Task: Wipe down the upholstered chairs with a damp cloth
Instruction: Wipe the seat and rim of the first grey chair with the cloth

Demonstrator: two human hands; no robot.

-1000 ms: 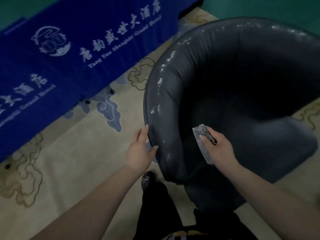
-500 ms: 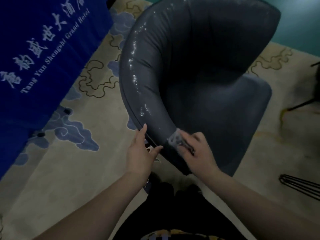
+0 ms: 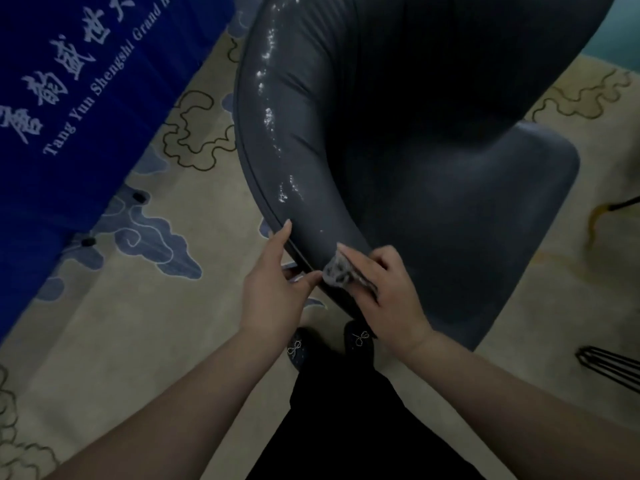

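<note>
Wiping chair (image 3: 398,140) rim — cloth (image 3: 337,271) clenched in right hand (image 3: 391,292). Left hand (image 3: 273,292) flat, bracing rim. Next: stroke along rim — firm pressure.

To your left hangs a blue banner (image 3: 79,109) with white Chinese characters and "Tang Yun Shengshi Grand". Under you lies a beige carpet (image 3: 114,337) with blue clouds. Your black shoes (image 3: 360,341) carry small bows. A black wire frame (image 3: 613,365) sits far right.
</note>
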